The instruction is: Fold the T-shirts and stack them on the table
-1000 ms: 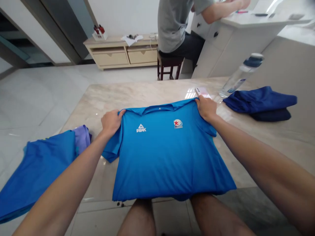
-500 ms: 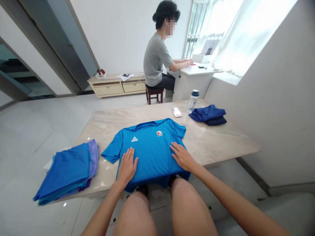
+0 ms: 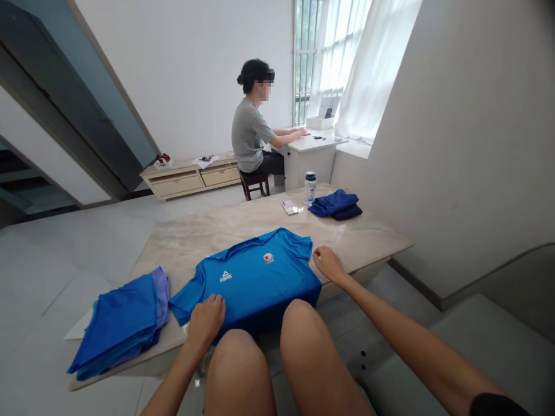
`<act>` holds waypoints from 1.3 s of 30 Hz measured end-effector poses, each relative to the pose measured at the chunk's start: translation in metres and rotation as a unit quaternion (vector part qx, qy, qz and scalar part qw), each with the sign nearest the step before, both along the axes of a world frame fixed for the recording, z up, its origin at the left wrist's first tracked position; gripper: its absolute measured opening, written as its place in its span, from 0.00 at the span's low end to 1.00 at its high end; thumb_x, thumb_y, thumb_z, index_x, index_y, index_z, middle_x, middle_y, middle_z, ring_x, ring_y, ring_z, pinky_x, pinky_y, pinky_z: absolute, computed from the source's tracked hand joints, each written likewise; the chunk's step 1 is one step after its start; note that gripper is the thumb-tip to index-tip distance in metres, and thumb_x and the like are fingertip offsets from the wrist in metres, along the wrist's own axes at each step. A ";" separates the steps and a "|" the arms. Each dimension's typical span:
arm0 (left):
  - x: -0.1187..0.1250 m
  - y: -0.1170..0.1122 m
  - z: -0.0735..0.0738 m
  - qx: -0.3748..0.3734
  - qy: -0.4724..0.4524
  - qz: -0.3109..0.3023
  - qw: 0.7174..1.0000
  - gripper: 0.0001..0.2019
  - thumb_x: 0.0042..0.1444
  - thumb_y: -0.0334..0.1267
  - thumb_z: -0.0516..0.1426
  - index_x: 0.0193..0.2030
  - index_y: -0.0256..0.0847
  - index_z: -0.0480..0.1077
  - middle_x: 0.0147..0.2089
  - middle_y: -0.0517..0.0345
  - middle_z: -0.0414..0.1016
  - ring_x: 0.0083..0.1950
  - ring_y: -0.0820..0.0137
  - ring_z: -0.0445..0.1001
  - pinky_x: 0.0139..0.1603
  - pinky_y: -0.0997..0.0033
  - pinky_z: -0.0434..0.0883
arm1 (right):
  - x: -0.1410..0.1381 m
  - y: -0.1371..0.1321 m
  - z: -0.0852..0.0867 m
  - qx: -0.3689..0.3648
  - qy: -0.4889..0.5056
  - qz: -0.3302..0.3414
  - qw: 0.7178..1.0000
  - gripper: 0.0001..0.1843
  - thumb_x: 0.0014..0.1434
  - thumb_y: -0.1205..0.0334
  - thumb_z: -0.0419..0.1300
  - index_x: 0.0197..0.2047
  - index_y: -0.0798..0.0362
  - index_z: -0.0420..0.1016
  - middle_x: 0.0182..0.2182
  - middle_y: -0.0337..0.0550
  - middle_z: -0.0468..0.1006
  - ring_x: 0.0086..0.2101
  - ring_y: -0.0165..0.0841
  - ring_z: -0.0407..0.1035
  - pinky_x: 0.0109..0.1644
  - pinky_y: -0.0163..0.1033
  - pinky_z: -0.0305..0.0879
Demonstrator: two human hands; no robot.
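A bright blue sports shirt (image 3: 255, 277) lies face up and spread flat on the near side of a marble-topped bench (image 3: 368, 240), collar pointing away, a white logo on one side of the chest and a small round badge on the other. Its hem hangs over the near edge above the seated person's bare knees. The left hand (image 3: 206, 319) rests on the lower left corner of the shirt, fingers curled down onto the cloth; whether it pinches the fabric cannot be told. The right hand (image 3: 328, 263) sits on the bench at the tip of the right sleeve, fingers loosely bent and touching the sleeve edge, with no clear hold visible. Both arms reach forward past the knees. A stack of blue and purple garments (image 3: 124, 320) lies at the left end of the bench; folded dark blue clothes (image 3: 335, 204), a water bottle (image 3: 310, 188) and a phone (image 3: 289, 207) sit at the far end. Another person (image 3: 254, 136) sits at a white desk (image 3: 310, 153) by the window.
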State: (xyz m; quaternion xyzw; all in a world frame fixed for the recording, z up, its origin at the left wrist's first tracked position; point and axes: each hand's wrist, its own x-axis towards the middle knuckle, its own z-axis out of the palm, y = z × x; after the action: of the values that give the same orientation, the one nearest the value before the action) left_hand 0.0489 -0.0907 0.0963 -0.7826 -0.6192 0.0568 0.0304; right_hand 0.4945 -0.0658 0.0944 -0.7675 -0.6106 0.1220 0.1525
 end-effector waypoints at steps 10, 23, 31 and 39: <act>-0.016 0.028 -0.031 -0.001 -0.098 0.114 0.989 0.20 0.79 0.46 0.47 0.40 0.43 0.74 0.44 0.50 0.84 0.45 0.57 0.82 0.33 0.66 0.56 | 0.000 0.093 -0.042 -0.038 0.068 -0.192 0.978 0.32 0.67 0.31 0.62 0.44 0.55 0.85 0.60 0.66 0.76 0.64 0.62 0.64 0.70 0.65 0.58; -0.017 0.026 -0.038 0.030 -0.153 0.101 0.983 0.18 0.77 0.44 0.49 0.38 0.43 0.74 0.43 0.51 0.84 0.42 0.59 0.80 0.33 0.65 0.52 | 0.011 0.116 0.000 0.109 -0.029 -0.072 0.991 0.17 0.75 0.55 0.57 0.61 0.52 0.74 0.43 0.58 0.85 0.44 0.53 0.79 0.49 0.48 0.70; -0.016 0.026 -0.035 0.021 -0.165 0.105 0.980 0.18 0.77 0.44 0.50 0.39 0.43 0.75 0.44 0.50 0.84 0.44 0.60 0.80 0.34 0.65 0.55 | -0.069 0.121 0.044 0.080 0.106 0.173 0.976 0.17 0.79 0.51 0.52 0.61 0.49 0.74 0.37 0.43 0.86 0.34 0.39 0.79 0.44 0.39 0.71; -0.017 0.026 -0.037 0.011 -0.174 0.107 0.979 0.18 0.77 0.45 0.48 0.39 0.43 0.74 0.44 0.50 0.84 0.46 0.59 0.81 0.35 0.65 0.56 | -0.052 0.090 -0.002 0.050 -0.002 0.081 0.995 0.17 0.77 0.61 0.49 0.58 0.54 0.76 0.53 0.55 0.85 0.51 0.43 0.77 0.52 0.41 0.66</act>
State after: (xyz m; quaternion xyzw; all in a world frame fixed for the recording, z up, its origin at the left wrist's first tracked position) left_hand 0.0322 -0.0651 0.0595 -0.7097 -0.6955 -0.0838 -0.0750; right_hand 0.4425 0.0241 0.0923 -0.7071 -0.6765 0.1014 0.1790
